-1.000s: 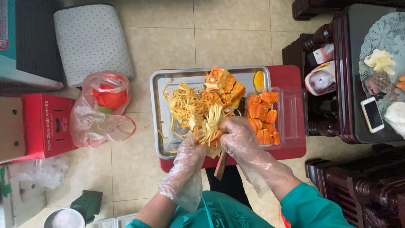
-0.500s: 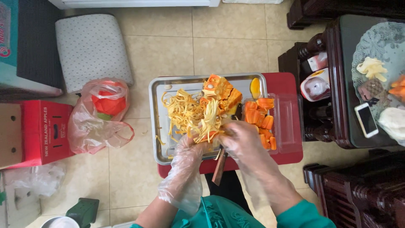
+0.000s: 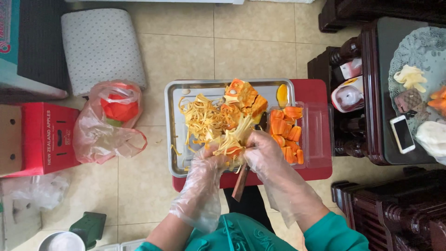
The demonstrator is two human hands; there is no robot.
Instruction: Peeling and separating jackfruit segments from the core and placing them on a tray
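Gloved hands, left (image 3: 207, 163) and right (image 3: 263, 154), crowd the near edge of the steel tray (image 3: 173, 139) on the red bench (image 3: 316, 90). Yellow strands (image 3: 206, 122) and a fruit chunk (image 3: 244, 97) fill the tray's middle; its left edge and far-left corner lie bare. A clear box (image 3: 318, 135) of orange pieces (image 3: 285, 135) blocks the right edge. A knife (image 3: 240, 181) juts over the near edge. Tiled floor (image 3: 186, 51) beyond the far edge lies open.

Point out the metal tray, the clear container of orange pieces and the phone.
metal tray (image 3: 174, 139): head view, bare left rim.
clear container (image 3: 318, 135): head view, empty right side.
phone (image 3: 402, 134): head view, screen middle.
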